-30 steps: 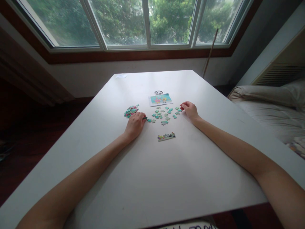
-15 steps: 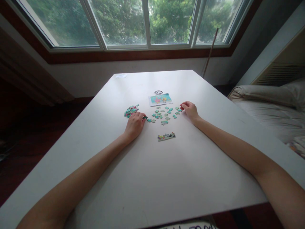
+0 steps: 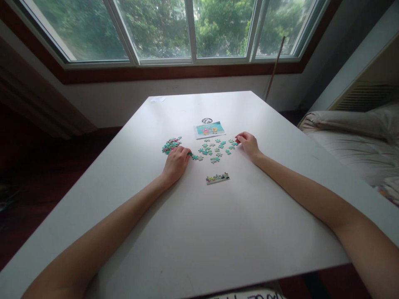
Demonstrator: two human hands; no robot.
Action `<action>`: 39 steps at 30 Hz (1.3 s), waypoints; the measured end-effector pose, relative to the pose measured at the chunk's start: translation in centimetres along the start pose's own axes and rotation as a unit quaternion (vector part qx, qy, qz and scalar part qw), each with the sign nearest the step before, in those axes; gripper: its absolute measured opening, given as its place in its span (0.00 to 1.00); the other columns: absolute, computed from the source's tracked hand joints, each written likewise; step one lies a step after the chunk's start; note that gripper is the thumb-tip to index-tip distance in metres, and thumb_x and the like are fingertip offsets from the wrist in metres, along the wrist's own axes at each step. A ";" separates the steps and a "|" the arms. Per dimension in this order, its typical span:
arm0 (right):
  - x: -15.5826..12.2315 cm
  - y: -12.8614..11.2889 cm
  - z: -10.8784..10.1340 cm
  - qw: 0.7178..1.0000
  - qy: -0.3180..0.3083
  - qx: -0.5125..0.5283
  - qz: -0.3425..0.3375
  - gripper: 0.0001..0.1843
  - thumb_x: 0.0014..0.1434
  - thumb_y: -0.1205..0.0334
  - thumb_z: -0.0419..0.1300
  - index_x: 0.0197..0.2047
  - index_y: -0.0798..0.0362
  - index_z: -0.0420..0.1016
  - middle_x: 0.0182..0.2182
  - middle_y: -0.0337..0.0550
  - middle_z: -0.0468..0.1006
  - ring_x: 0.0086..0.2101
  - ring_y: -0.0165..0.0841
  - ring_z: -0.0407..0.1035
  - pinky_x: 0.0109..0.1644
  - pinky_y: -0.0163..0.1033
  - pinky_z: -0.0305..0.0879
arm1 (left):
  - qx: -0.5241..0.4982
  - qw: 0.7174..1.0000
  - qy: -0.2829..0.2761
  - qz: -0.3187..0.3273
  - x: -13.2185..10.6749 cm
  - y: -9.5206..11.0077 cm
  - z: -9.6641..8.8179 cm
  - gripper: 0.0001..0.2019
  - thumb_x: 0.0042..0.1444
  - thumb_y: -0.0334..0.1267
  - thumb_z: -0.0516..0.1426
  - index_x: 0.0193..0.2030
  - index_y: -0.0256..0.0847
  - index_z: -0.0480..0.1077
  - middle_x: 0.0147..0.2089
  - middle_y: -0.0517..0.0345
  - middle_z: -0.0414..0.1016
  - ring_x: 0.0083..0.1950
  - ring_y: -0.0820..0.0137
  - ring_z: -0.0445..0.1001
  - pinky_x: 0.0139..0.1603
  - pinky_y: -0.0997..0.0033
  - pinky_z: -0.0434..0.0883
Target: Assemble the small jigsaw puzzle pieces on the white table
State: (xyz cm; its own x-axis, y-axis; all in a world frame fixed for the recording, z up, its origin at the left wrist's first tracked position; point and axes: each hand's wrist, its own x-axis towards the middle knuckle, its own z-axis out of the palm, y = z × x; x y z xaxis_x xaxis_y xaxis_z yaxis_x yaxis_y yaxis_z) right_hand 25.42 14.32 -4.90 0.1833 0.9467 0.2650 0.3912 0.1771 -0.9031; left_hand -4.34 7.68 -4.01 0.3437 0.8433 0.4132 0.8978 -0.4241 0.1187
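Observation:
My left hand (image 3: pixel 177 161) rests on the table with bent fingers, beside a heap of jigsaw pieces (image 3: pixel 170 145). A dark green jigsaw piece (image 3: pixel 190 153) shows at its fingertips. On the other side, my right hand (image 3: pixel 248 143) has its thumb and fingers drawn together at the edge of the scattered jigsaw pieces (image 3: pixel 217 150); what lies inside the pinch is hidden. Loose turquoise and pale green pieces lie between the hands. Nearer to me is a joined strip of jigsaw pieces (image 3: pixel 217 178).
The white table (image 3: pixel 218 228) holds a picture card (image 3: pixel 209 130) with a turquoise scene, behind the loose pieces. Past it lies a dark-rimmed round item (image 3: pixel 207 121). A cushioned seat (image 3: pixel 339 141) stands to the right, and a stick (image 3: pixel 274 68) leans by the window.

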 end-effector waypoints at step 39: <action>0.2 0.1 0.0 0.999 0.020 0.030 0.020 0.07 0.48 0.61 0.54 0.27 0.53 0.71 0.21 0.37 0.74 0.26 0.31 0.68 0.37 0.37 0.62 | -0.007 1.000 0.003 0.025 -0.1 -0.3 0.2 0.11 0.60 0.33 0.50 0.44 0.40 0.72 0.41 0.51 0.70 0.44 0.62 0.67 0.48 0.62 0.67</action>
State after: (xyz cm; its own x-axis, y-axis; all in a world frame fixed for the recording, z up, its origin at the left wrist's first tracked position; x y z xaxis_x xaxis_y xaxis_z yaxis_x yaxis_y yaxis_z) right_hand 25.53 14.52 -4.93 0.2338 0.9419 0.2410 0.3278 0.1570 -0.9316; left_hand -4.60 7.83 -4.28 0.3856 0.8190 0.4250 0.8761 -0.4694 0.1098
